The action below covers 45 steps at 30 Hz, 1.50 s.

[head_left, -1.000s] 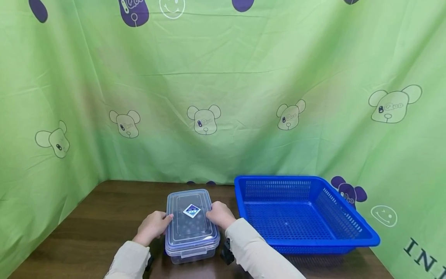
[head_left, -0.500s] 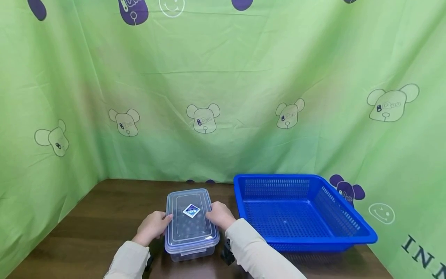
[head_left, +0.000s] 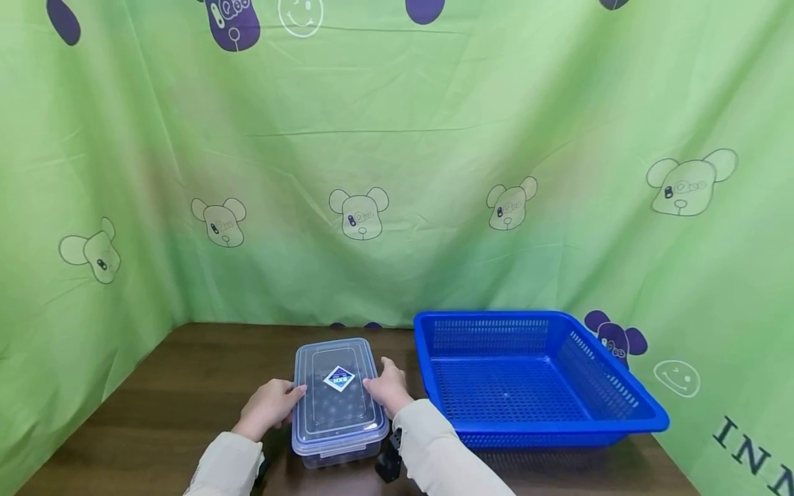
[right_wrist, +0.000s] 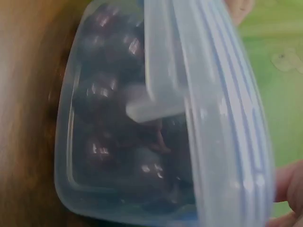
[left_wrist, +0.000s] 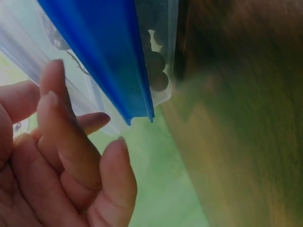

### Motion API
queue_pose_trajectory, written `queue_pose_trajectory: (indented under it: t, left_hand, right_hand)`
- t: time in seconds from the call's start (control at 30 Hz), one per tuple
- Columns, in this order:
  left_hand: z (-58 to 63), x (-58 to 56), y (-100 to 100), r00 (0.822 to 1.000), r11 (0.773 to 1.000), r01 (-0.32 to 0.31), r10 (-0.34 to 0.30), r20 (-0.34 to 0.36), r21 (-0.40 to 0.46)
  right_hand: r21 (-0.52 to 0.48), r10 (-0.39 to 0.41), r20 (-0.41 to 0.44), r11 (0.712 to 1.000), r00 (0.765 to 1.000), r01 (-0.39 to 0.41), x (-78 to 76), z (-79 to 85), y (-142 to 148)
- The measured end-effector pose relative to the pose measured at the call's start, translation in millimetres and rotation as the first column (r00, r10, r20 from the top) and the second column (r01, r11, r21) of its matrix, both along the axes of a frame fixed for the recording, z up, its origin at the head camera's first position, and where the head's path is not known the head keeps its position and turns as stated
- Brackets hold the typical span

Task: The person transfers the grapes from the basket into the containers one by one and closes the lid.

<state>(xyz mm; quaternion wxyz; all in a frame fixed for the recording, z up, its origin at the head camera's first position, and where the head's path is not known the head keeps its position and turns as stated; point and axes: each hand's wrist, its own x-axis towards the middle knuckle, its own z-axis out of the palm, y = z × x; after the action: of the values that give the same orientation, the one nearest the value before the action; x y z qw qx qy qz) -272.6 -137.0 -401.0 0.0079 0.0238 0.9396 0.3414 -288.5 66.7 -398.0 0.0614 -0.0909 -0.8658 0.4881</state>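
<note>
A clear plastic food container point(head_left: 340, 399) with a diamond-shaped label on its lid stands on the table in the head view. Dark, shiny round pieces point(right_wrist: 99, 90) show through its wall in the right wrist view. A blue side latch point(left_wrist: 102, 47) slants out from the container in the left wrist view. My left hand point(head_left: 268, 408) pinches the lid's left edge, thumb on top and fingertips under the rim. At the right edge, my right hand point(head_left: 389, 389) has its thumb at the rim, with its index finger extended away from the lid.
A blue perforated plastic basket point(head_left: 620, 430) stands right of the container on the brown wooden table point(head_left: 155, 413). A green printed cloth point(head_left: 434, 275) hangs behind and along both sides.
My right hand's fingers have straightened and come away from the lid's right edge, and its wrist has shifted left. My left hand and the container have hardly moved.
</note>
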Motion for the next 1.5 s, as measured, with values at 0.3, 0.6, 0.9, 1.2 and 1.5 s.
queue_pose_trajectory:
  t: [0.3, 0.6, 0.9, 1.2, 1.5]
  left_hand:
    - [0.9, -2.0, -1, 1.000, 1.000, -0.008, 0.008, -0.005, 0.013]
    - [0.0, -2.8, -1, 1.000, 1.000, -0.011, 0.011, 0.009, 0.014]
    - [-4.9, 0.1, 0, 1.000, 1.000, -0.011, 0.011, 0.012, -0.011]
    - [-2.1, -6.1, -2, 1.000, 0.999, -0.005, 0.005, -0.002, -0.038]
    - [-3.1, -5.1, -2, 1.000, 0.997, 0.011, -0.013, -0.020, -0.074]
  right_hand:
    - [-0.328, -0.075, 0.025, 0.941, 0.997, 0.079, -0.8, -7.5, -4]
    - [-0.354, 0.067, 0.111, 0.935, 0.992, -0.023, 0.1, -11.0, 5]
    - [0.011, -0.044, -0.058, 0.999, 0.997, 0.044, 7.6, -14.8, -1]
    - [0.199, -0.017, -0.077, 0.980, 0.997, 0.032, 8.3, -10.2, -2]
    - [0.272, 0.016, -0.074, 0.962, 0.997, 0.005, 9.2, -9.5, -3]
